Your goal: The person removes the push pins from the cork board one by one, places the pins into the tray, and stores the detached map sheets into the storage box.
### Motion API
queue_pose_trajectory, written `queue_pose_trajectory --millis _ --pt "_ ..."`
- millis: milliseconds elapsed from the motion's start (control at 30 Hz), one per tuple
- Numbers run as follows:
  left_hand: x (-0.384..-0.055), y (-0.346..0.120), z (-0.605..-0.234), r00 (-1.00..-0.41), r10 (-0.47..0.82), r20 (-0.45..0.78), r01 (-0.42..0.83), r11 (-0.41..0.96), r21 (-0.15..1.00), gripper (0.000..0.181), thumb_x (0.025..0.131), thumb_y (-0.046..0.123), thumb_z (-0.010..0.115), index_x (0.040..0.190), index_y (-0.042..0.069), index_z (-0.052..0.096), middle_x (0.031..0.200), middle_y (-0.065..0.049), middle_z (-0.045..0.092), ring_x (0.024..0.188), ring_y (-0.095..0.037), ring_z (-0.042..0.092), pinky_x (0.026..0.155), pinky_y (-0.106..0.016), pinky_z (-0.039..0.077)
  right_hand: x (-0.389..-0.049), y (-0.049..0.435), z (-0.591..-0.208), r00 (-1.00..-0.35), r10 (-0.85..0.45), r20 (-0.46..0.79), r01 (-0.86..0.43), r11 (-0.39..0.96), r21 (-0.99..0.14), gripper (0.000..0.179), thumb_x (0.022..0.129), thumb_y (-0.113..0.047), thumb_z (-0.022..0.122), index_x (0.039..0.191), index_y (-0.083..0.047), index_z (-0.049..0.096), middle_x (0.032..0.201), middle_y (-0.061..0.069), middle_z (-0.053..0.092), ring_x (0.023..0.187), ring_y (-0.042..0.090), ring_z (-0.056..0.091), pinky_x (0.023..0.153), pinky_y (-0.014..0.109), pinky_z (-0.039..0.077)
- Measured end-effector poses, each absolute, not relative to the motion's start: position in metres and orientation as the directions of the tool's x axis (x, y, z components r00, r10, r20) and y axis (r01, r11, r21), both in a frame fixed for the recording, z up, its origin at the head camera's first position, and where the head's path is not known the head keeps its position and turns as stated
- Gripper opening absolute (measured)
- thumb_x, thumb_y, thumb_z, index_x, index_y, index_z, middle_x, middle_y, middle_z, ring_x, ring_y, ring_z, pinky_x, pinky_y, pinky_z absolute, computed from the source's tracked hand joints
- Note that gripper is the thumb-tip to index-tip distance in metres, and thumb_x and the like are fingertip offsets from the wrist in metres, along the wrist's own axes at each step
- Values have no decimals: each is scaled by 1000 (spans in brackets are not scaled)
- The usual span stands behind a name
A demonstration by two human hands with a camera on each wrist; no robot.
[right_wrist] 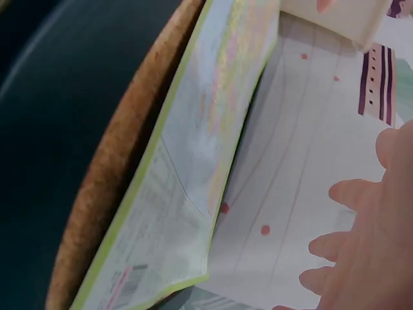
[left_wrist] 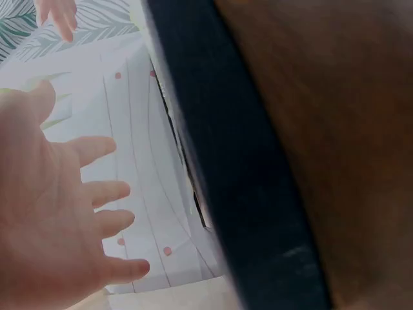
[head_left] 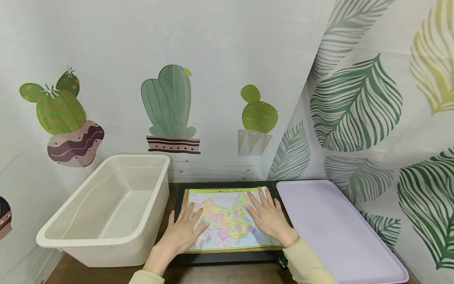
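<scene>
A colourful map sheet (head_left: 225, 221) with a bright green border lies flat in the head view. Under it is a cork board (right_wrist: 119, 142), whose brown edge shows in the right wrist view. Both lie on a black board (head_left: 227, 258). My left hand (head_left: 181, 233), fingers straight and spread, is over the map's left side. Over the upper right part of the map is my right hand (head_left: 268, 217), also flat with spread fingers. In the wrist views, the left palm (left_wrist: 45, 213) and right palm (right_wrist: 381, 239) appear with nothing held.
A deep cream plastic bin (head_left: 101, 240) stands left of the black board. To the right lies a pale lilac tray (head_left: 333, 232). The brown table (head_left: 227, 274) shows along the front. Behind hangs a cloth (head_left: 220, 47) printed with cacti, with leaf prints at right.
</scene>
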State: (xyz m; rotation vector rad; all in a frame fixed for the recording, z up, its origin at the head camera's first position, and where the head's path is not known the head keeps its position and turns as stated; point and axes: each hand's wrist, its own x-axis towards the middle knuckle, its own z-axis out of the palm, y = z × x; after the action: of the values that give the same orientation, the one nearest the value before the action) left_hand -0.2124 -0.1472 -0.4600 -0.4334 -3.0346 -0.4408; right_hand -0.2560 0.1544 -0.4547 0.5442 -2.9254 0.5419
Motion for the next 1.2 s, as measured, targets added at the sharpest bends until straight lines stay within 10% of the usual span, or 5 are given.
queue_pose_trajectory --millis 1200 --pt "-195 -157 -465 -936 313 -159 254 917 306 72 90 54 63 146 12 47 154 -22 31 139 -46 27 102 -73 22 -322 125 -461 -864 -504 18 -470 792 -390 58 107 -48 29 154 -14 35 159 21 16 147 41 4 108 70 8"
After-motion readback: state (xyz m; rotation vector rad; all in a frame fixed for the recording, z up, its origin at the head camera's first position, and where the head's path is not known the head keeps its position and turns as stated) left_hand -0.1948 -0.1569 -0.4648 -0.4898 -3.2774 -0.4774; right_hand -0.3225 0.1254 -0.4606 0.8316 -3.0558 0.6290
